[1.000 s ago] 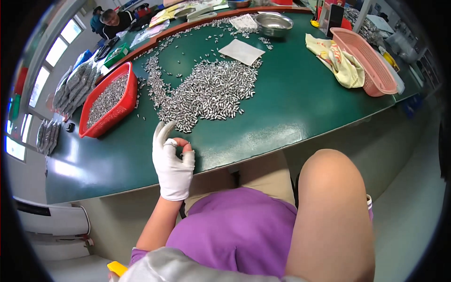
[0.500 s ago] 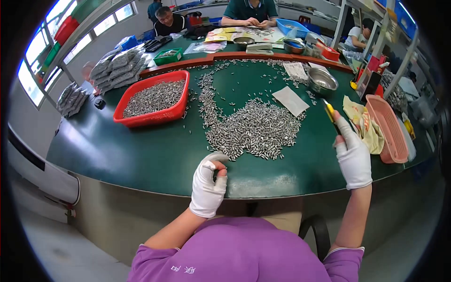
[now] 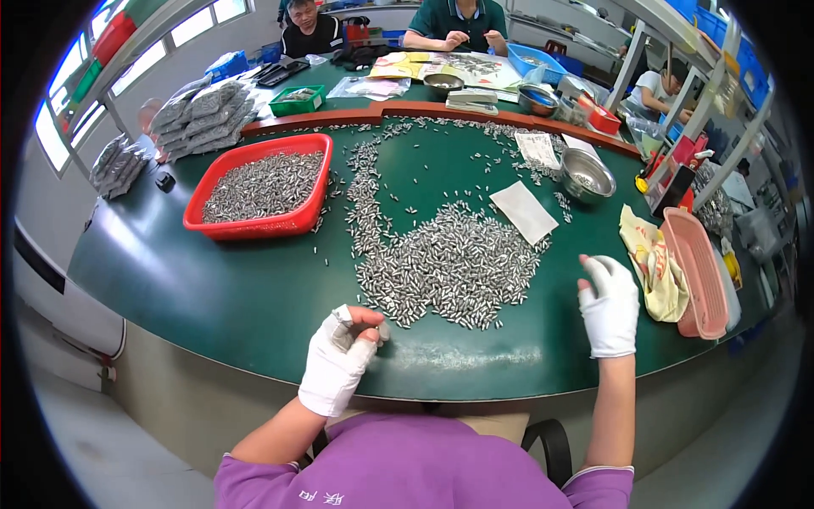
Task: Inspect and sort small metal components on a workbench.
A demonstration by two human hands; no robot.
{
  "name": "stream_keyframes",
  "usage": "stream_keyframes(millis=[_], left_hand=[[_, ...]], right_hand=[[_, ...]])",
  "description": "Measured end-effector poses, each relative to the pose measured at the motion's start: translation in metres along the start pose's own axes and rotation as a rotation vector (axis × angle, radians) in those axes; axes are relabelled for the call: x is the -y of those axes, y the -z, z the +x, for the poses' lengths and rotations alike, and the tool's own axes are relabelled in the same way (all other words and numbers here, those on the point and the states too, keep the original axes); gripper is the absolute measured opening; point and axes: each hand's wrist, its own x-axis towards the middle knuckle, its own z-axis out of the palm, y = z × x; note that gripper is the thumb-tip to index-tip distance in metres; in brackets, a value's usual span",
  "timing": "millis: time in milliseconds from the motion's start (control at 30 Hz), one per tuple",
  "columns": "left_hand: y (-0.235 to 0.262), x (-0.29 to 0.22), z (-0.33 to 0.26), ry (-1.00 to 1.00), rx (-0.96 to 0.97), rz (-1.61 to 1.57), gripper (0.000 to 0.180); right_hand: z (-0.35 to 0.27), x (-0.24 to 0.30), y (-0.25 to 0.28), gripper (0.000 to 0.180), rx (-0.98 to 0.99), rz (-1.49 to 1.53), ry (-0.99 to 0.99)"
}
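Observation:
Both hands wear white gloves with bare or taped fingertips. My left hand point(image 3: 334, 360) is over the near table edge with its thumb and fingers curled together. Whatever is in that pinch, if anything, is too small to make out. Just beyond it spreads a heap of small silvery metal pins point(image 3: 449, 263), with a trail of them running up its left side. To the right of the heap is my right hand point(image 3: 610, 310), fingers bent and apart, nothing visible in them. A white paper packet point(image 3: 524, 212) rests against the heap's far right edge.
A red basket point(image 3: 199, 222) full of similar pins stands left. Grey bags point(image 3: 208, 106) are stacked behind it. At right are a steel bowl point(image 3: 588, 174), a yellow cloth point(image 3: 649, 263) and a pink basket point(image 3: 705, 293). Co-workers sit beyond the brown divider point(image 3: 398, 109).
The yellow-handled tool in my right hand is out of sight now, and that hand has come lower and left. My left hand has shifted left. The whole view has tilted slightly.

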Motion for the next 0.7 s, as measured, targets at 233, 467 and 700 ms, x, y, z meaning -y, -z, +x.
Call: stream_keyframes(millis=[233, 467, 700], left_hand=[[-0.005, -0.016, 0.037, 0.022, 0.135, 0.086, 0.010], [0.019, -0.015, 0.065, -0.087, 0.077, 0.161, 0.007], [0.038, 0.001, 0.082, -0.340, 0.063, 0.320, 0.010]], right_hand=[[0.054, 0.078, -0.043, 0.011, 0.085, 0.310, 0.258], [0.082, 0.056, -0.052, 0.021, 0.229, 0.196, 0.168], [0.135, 0.012, -0.072, 0.050, 0.573, -0.110, -0.158]])
